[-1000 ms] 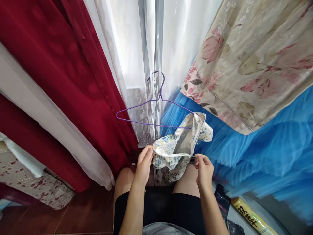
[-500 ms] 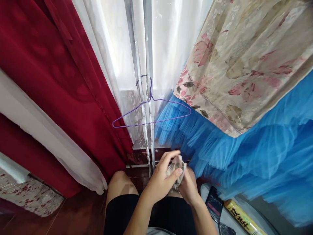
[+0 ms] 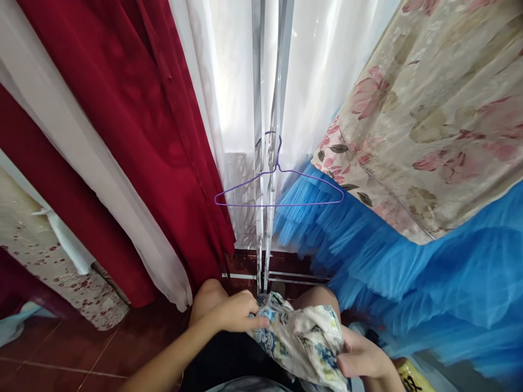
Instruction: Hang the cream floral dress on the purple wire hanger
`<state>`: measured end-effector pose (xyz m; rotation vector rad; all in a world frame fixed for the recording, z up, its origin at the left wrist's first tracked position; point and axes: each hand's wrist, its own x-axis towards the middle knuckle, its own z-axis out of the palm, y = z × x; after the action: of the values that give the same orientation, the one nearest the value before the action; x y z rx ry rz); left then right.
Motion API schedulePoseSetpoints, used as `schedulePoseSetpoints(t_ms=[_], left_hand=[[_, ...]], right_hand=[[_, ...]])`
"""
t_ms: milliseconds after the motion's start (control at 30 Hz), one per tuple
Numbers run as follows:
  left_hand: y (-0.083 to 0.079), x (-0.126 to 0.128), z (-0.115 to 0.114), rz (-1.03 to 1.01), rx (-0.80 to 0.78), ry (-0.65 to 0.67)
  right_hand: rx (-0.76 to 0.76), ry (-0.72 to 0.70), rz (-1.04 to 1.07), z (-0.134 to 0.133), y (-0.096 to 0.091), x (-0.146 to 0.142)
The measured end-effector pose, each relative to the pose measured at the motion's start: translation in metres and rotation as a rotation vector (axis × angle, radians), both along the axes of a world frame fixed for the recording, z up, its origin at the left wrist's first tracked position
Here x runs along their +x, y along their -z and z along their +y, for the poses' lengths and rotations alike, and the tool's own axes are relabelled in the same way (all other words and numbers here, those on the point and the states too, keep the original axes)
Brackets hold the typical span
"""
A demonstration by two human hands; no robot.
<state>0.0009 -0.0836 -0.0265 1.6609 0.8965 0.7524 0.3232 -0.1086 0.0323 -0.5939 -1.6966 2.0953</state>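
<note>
Across my lap lies a crumpled piece of cloth [image 3: 304, 340], white with a blue and yellow-green print. My left hand [image 3: 239, 313] pinches its left end between thumb and curled fingers. At the other end, my right hand [image 3: 363, 354] grips the right edge, the thumb on top and some fingers hidden behind the folds. Beyond my knees a thin purple clothes hanger [image 3: 281, 205] hangs on a white metal rack [image 3: 263, 228], with nothing on it.
Red drapes [image 3: 163, 136] and white fabric hang at the left. On the right hang a floral cloth [image 3: 425, 130] and blue tulle [image 3: 408, 272]. A yellow package [image 3: 411, 375] lies low at the right. The floor is red tile [image 3: 102, 359].
My hands have moved apart, from cupped together around a small crumpled bundle to holding the cloth spread wider between them. The view has shifted, so the hanger appears farther right.
</note>
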Motion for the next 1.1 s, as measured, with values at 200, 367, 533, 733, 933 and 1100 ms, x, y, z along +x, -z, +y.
schedulePoseSetpoints(t_ms=[200,367,533,733,933,1100], left_hand=[[-0.033,-0.096,0.016,0.218,0.169,-0.192],[-0.087,-0.126,0.056,0.138,0.252,-0.45],[-0.15,-0.148,0.114,0.423,0.565,-0.555],[-0.192,-0.138,0.148,0.653,0.699,-0.523],[-0.209,-0.097,0.136,0.476,0.84,-0.477],[-0.23,-0.049,0.138,0.355,0.836,-0.478]], right_hand=[[0.203,0.405,-0.28,0.024,-0.012,-0.013],[0.555,0.451,-0.296,0.087,-0.061,-0.041],[0.922,0.685,-0.308,0.161,-0.099,-0.059],[1.067,0.773,-0.589,0.209,-0.091,-0.074],[1.09,0.853,-0.69,0.198,-0.081,-0.091],[1.06,0.792,-0.584,0.187,-0.078,-0.107]])
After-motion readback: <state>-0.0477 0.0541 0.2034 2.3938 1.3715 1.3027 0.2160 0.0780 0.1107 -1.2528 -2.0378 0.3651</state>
